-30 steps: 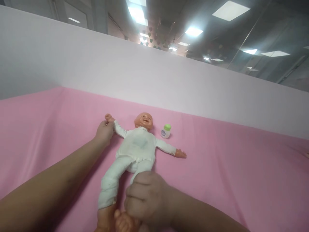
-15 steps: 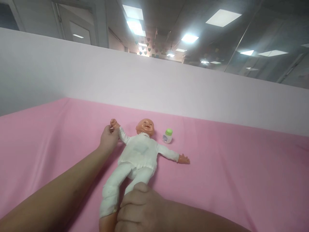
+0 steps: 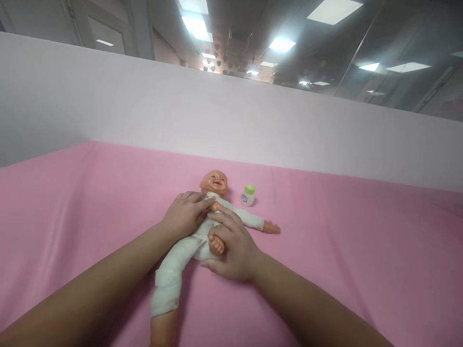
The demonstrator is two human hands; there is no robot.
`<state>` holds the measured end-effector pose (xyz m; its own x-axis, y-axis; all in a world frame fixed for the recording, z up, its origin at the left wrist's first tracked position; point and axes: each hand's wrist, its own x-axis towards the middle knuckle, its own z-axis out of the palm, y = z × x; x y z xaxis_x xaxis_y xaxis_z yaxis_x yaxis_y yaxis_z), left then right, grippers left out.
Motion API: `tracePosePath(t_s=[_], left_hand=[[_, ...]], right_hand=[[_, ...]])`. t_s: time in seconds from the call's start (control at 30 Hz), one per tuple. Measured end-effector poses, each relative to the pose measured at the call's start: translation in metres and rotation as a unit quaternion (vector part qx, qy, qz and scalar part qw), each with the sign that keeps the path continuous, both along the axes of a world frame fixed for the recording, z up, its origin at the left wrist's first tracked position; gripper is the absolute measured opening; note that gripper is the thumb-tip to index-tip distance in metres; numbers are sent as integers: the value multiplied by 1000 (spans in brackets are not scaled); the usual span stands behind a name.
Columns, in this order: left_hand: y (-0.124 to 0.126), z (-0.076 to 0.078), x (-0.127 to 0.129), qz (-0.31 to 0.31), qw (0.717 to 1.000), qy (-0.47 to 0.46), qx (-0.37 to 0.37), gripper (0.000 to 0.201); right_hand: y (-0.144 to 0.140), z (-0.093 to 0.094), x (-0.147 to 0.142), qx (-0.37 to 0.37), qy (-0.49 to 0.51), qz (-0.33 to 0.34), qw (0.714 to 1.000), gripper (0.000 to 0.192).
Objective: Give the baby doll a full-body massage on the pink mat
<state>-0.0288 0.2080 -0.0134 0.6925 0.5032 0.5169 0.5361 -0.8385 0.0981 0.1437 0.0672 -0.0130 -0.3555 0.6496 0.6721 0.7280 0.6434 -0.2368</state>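
A baby doll (image 3: 184, 250) with a white cloth body lies on its back, its head at the far end. My left hand (image 3: 185, 214) is closed around one doll arm, folded across the chest, and the small doll fist (image 3: 216, 206) shows past my fingers. My right hand (image 3: 237, 248) grips the doll's bent leg, with the doll foot (image 3: 217, 244) sticking out between thumb and fingers over the belly. The fingertips of both hands nearly meet above the chest. Stretched out on the right lies the other doll arm (image 3: 249, 218); the other leg points toward me.
A small clear bottle with a green cap (image 3: 248, 195) stands right of the doll's head. Pink cloth (image 3: 325, 250) covers the surface. Behind it rises a low white wall (image 3: 231, 120), with glass panels above.
My left hand has brought the doll's arm from out at the side onto its chest. My right hand has lifted the doll's leg, bending it up to the belly.
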Motion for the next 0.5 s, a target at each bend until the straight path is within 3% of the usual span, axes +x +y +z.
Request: tracePosePath(t_s=[0.13,0.33,0.4,0.5], left_hand=[[0,2,1,10,999,-22,-28,39],[11,0,-5,80,975,-155,-137,39],[20,-4,-11,115,943,-232,-209,41],[43,-16,-22,197,857,-360,-312,39]], right_hand=[[5,-2,3,14,29,-5,999,38],[-14,16,-13,83,14,5,996,33],[-22,16,-22,97,5,38,995,35],[-32,7,-37,67,-35,108,991,33]])
